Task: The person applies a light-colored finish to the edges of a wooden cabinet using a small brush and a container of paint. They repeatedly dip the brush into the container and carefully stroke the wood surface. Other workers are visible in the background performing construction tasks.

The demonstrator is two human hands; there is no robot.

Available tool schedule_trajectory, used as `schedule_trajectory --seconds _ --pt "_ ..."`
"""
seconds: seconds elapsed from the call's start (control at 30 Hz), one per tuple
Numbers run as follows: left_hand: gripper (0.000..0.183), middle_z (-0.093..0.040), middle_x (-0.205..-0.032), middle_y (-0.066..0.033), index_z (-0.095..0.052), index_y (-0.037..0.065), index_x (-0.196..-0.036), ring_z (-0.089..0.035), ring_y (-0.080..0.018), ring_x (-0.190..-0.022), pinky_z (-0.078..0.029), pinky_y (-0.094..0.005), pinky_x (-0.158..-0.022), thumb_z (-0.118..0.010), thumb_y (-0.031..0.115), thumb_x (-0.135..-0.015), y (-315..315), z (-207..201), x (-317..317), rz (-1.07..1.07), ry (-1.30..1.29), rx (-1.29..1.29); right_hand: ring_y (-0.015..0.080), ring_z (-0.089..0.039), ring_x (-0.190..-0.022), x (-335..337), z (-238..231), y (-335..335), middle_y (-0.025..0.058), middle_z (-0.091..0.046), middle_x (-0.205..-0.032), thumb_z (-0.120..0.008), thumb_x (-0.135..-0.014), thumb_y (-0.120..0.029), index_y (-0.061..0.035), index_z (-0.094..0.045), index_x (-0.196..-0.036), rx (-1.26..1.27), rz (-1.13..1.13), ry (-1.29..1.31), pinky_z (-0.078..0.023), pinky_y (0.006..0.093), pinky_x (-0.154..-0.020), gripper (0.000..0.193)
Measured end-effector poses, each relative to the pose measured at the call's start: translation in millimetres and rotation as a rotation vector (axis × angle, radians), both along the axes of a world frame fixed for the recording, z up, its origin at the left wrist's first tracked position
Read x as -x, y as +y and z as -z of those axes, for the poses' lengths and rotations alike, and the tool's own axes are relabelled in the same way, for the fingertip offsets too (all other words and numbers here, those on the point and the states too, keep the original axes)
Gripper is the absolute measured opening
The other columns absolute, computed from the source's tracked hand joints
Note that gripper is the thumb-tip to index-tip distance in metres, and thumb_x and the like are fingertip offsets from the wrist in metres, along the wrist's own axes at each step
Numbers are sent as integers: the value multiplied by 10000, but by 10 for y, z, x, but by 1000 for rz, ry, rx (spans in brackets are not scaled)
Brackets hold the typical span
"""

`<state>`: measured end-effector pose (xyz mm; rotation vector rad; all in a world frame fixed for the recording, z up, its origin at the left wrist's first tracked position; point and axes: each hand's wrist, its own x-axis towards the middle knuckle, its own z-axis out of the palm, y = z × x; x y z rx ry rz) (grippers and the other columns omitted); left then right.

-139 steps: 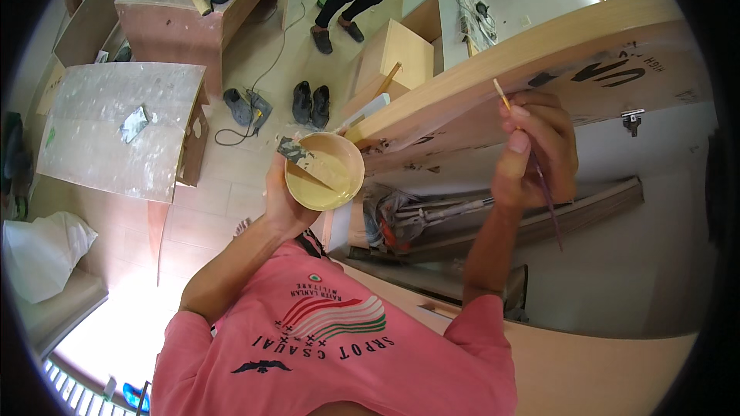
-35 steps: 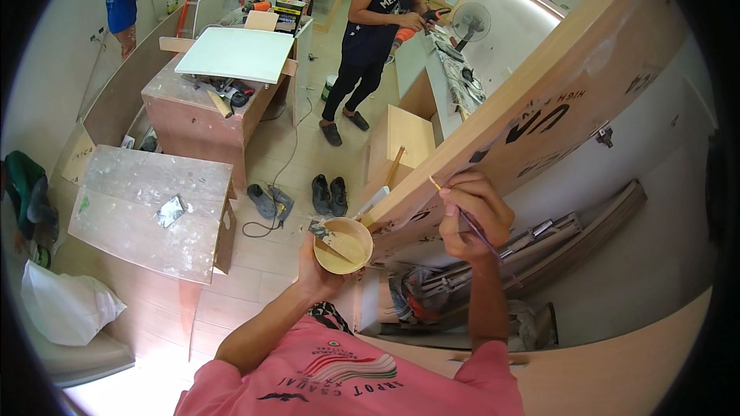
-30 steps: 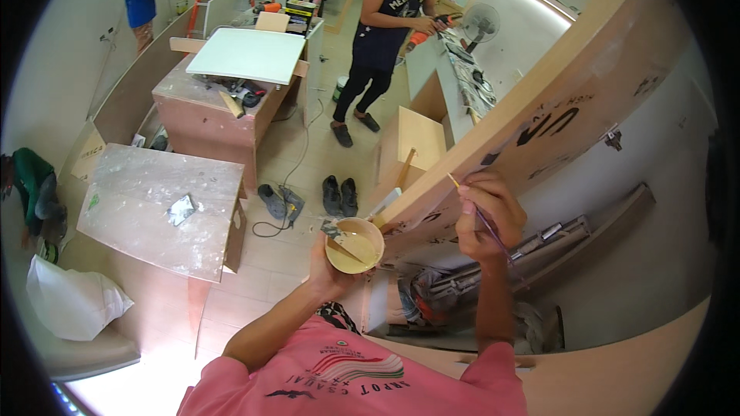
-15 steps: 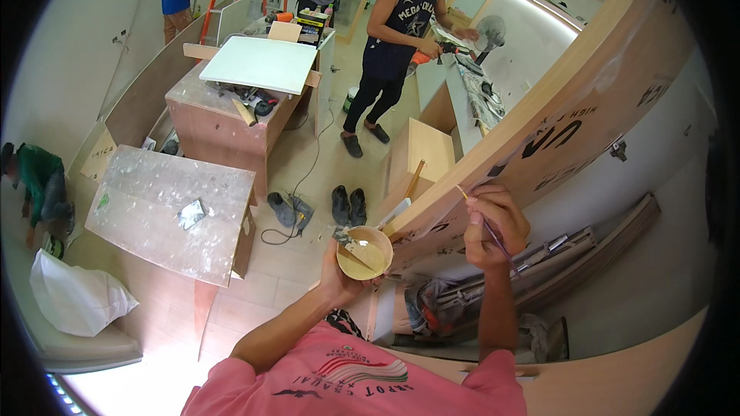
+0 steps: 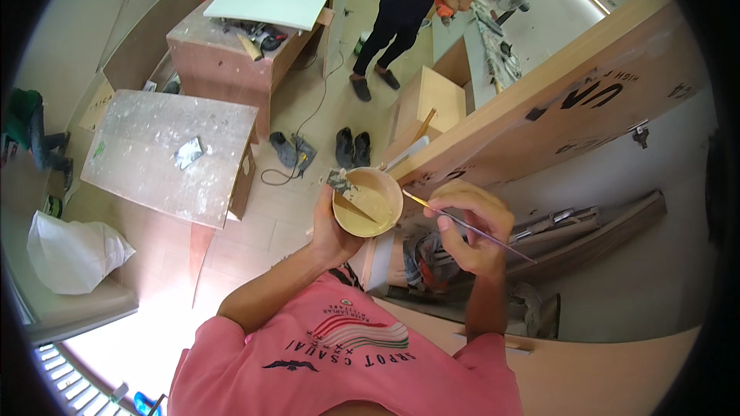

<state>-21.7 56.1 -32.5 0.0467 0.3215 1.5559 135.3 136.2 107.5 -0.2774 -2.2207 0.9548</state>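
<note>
Beside a wooden panel (image 5: 509, 148), grasping a cup (image 5: 391, 189) of pale paste (image 5: 380, 206) with the left hand (image 5: 328, 223), pinching a thin brush (image 5: 464, 223) with the right hand (image 5: 489, 223), right by the rim. Careful: could spill if tipped, or jolt the scraper (image 5: 357, 198) loose if bumped.

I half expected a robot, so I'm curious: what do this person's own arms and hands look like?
Both the left hand and right hand are bare, with no gloves or wristbands visible. Short pink sleeves leave the forearms uncovered.
</note>
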Motion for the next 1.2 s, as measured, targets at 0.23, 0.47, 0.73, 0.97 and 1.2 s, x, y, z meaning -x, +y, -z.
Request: schedule_trajectory --seconds 0.23,0.47,0.73,0.97,1.2 --pt "609 -597 -1303 -97 -519 63 -1351 -579 -227 -1207 -448 -396 -1042 -323 530 -1015 -264 -122 -18 -126 18 18 164 -625 -622 171 89 -92 107 -657 -739 -673 -780 60 57 -706 -915 -102 60 -197 -485 265 -591 138" --pt "563 -629 -1237 -77 -557 79 -1297 -608 -207 -1153 -467 -372 -1007 -360 513 -999 -329 -247 -30 -148 79 129 172 -664 -679 222 137 -84 101 -664 -804 -703 -788 35 17 -703 -917 -97 35 -287 -524 276 -627 130" --pt "553 -632 -1227 -74 -564 94 -1293 -612 -214 -1143 -470 -380 -999 -365 510 -987 -311 -284 -11 -139 120 104 171 -670 -690 223 134 -53 102 -671 -818 -698 -804 20 15 -707 -932 -112 22 -334 -532 284 -634 128" --pt "562 -632 -1236 -78 -561 97 -1298 -613 -219 -1148 -470 -391 -1000 -362 524 -991 -262 -292 -20 -128 111 92 174 -674 -694 218 139 -10 108 -680 -822 -696 -809 17 20 -706 -936 -121 22 -325 -536 279 -638 127" --pt "573 -634 -1235 -82 -565 91 -1292 -617 -221 -1141 -472 -390 -998 -359 537 -996 -244 -285 -31 -126 102 78 177 -669 -683 209 144 23 108 -674 -815 -693 -816 11 20 -705 -932 -122 15 -319 -529 282 -628 117"
